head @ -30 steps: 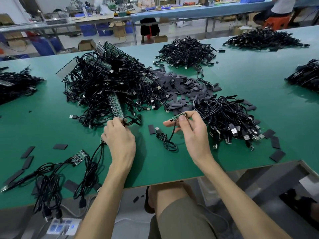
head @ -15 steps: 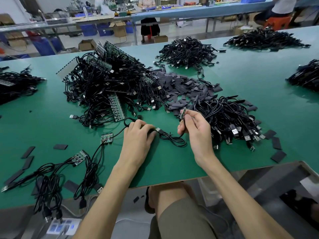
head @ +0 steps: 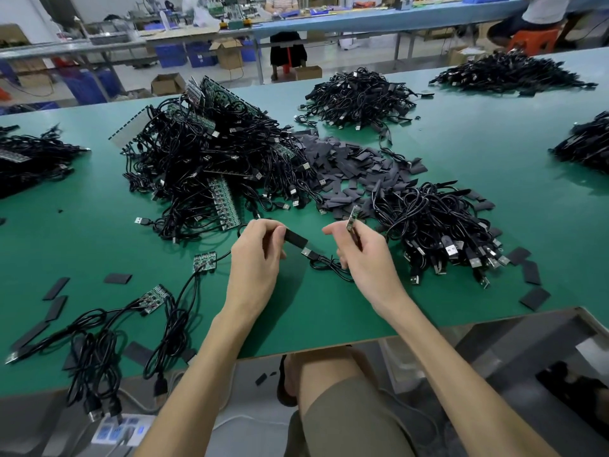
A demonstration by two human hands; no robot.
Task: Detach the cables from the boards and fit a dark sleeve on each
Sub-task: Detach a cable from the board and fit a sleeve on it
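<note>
My left hand (head: 255,255) pinches a flat dark sleeve (head: 295,238) just above the green table. My right hand (head: 361,250) pinches the small green board end (head: 352,218) of a black cable, board pointing up. That cable (head: 329,263) loops on the table between my hands, its USB plug (head: 307,252) lying just below the sleeve. A heap of loose dark sleeves (head: 359,169) lies behind my hands. A big tangle of cables on green boards (head: 211,166) sits at the left rear.
A pile of black cables (head: 438,225) lies right of my right hand, with loose sleeves (head: 532,285) near the table's front edge. Small boards with cables (head: 204,261) lie at front left. More cable piles (head: 359,97) sit farther back. People sit at a bench beyond.
My left hand moved right from the board pile to the loose sleeve and lifted it. My right hand turned the cable's board end upright and stayed near the right pile.
</note>
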